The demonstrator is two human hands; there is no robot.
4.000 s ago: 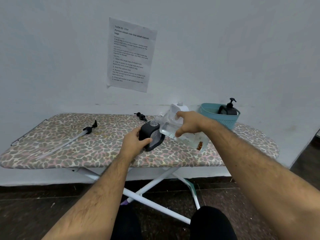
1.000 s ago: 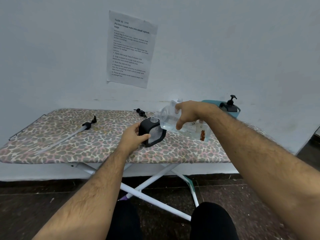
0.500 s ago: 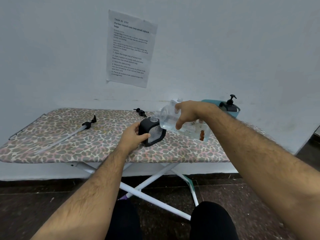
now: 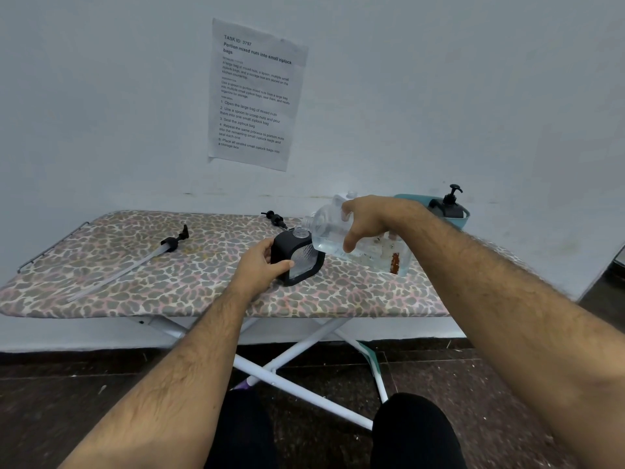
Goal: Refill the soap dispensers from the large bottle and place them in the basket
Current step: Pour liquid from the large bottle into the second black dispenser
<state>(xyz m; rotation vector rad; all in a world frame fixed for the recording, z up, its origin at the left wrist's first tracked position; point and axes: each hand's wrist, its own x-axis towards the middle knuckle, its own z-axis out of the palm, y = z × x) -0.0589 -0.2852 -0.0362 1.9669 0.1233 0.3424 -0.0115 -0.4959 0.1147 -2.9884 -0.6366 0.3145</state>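
A black soap dispenser (image 4: 299, 262) with its pump off stands on the ironing board (image 4: 135, 282). My left hand (image 4: 260, 265) grips its left side. My right hand (image 4: 368, 221) holds the large clear bottle (image 4: 368, 247) tilted on its side, its neck right over the dispenser's open mouth. Clear liquid lies in the bottle's lower part. A teal basket (image 4: 465, 218) at the far right holds another black dispenser (image 4: 448, 206) with its pump on.
A long pump with a clear tube (image 4: 135, 265) lies on the board's left part. A short black pump head (image 4: 275, 219) lies near the back edge behind the dispenser. A printed sheet (image 4: 255, 96) hangs on the wall. The board's white legs cross below.
Since four seconds ago the bottle's rear has risen toward level, neck still at the dispenser's mouth. In the last second both hands have held nearly still.
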